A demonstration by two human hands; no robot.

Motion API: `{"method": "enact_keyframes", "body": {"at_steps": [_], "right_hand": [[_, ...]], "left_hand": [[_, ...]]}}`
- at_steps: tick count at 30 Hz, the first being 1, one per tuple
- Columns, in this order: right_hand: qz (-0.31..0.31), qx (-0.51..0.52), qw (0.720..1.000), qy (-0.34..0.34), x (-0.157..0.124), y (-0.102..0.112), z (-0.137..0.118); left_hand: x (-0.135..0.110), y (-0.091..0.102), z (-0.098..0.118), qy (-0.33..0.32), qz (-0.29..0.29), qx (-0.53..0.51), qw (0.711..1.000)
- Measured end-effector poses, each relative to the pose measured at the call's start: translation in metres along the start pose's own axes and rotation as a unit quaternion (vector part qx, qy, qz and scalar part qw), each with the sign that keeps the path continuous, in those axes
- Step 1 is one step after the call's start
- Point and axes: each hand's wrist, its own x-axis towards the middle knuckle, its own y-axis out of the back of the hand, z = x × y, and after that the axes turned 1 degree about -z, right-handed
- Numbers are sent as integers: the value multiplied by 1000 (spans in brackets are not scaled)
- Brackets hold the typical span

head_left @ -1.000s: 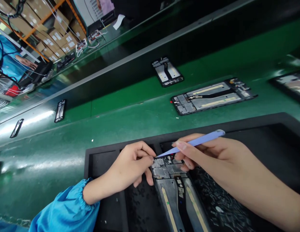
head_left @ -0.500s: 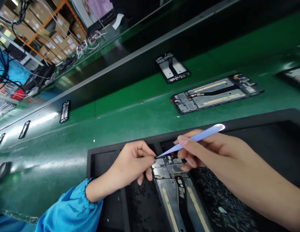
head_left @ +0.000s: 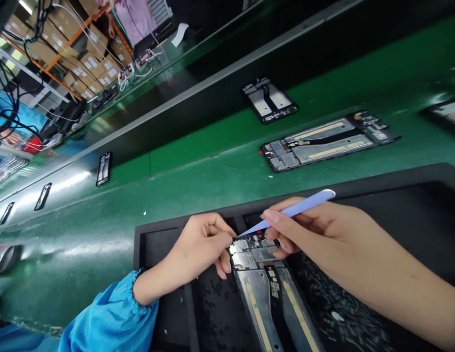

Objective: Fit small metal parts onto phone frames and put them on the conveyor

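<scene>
The right hand [head_left: 308,234] pinches tweezers [head_left: 294,209]. The left hand [head_left: 201,244], fingers curled, grips the phone frame [head_left: 262,288]. A slipping tip could scratch components.

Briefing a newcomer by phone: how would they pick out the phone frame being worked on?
Find the black tray at the green belt's near edge. An open phone frame lies in it between the left hand and right hand. Unlike the frames out on the belt, it has a lilac tool at its top end.

Green belt [head_left: 198,181], loaded
Black tray [head_left: 359,178] nearest; beyond it an open phone frame [head_left: 328,141], a second frame [head_left: 269,99] farther off, two more frames [head_left: 103,168] far left.
</scene>
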Motion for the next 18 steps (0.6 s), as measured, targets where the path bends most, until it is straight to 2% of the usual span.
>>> {"method": "enact_keyframes", "body": {"at_steps": [5, 9, 18], "right_hand": [[0, 48, 999, 1, -2, 1, -3], [34, 95, 995, -1, -3, 4, -9], [32, 91, 995, 39, -3, 7, -11]], "left_hand": [[0, 0, 0, 0, 2, 5, 1000], [-1, 0, -1, -3, 5, 12, 1000], [0, 2, -3, -6, 8, 25, 1000]]}}
